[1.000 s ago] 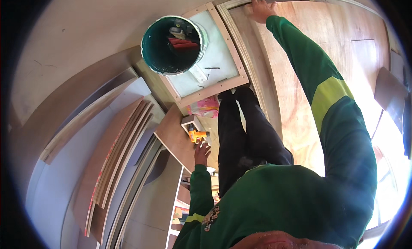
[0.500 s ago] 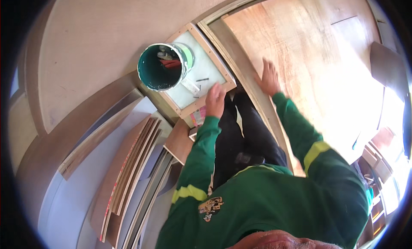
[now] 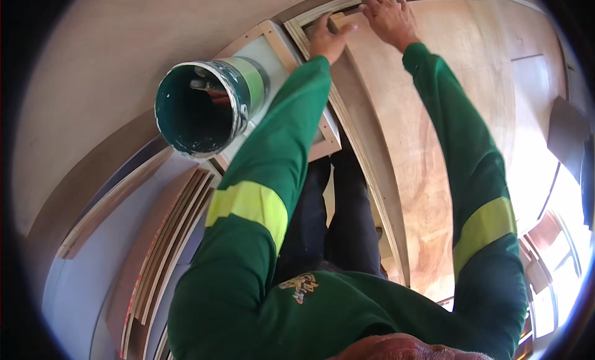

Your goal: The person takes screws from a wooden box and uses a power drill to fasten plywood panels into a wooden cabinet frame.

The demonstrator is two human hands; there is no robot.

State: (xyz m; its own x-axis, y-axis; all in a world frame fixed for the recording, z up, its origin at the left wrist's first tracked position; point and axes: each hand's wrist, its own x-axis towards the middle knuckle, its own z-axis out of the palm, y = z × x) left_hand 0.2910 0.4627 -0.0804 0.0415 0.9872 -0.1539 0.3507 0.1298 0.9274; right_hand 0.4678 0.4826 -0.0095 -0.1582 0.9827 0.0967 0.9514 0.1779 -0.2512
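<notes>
My left hand point(image 3: 331, 40), thumb and fingers apart, is at the top of a wooden frame's edge point(image 3: 299, 34), beside a short wood strip point(image 3: 338, 17). My right hand point(image 3: 393, 22) has its fingers spread and bent at the upper edge of a large pale plywood panel point(image 3: 427, 130), near the frame's top rail; I cannot make out a firm grip. A dark green bucket point(image 3: 238, 93) with pale paint smears and red items inside stands left of my left arm on a wood-framed white board point(image 3: 325, 133).
Several sheets and boards point(image 3: 155, 254) lean in a stack at the lower left. A plain wooden wall point(image 3: 93, 93) curves across the upper left. Bright light and stacked pieces point(image 3: 539, 248) are at the right, with a dark board point(image 3: 564, 127) above them. My legs are below the framed board.
My left hand has risen from near the yellow drill, past the framed board, to the panel's top. My right hand came down along the panel and is back at the top edge.
</notes>
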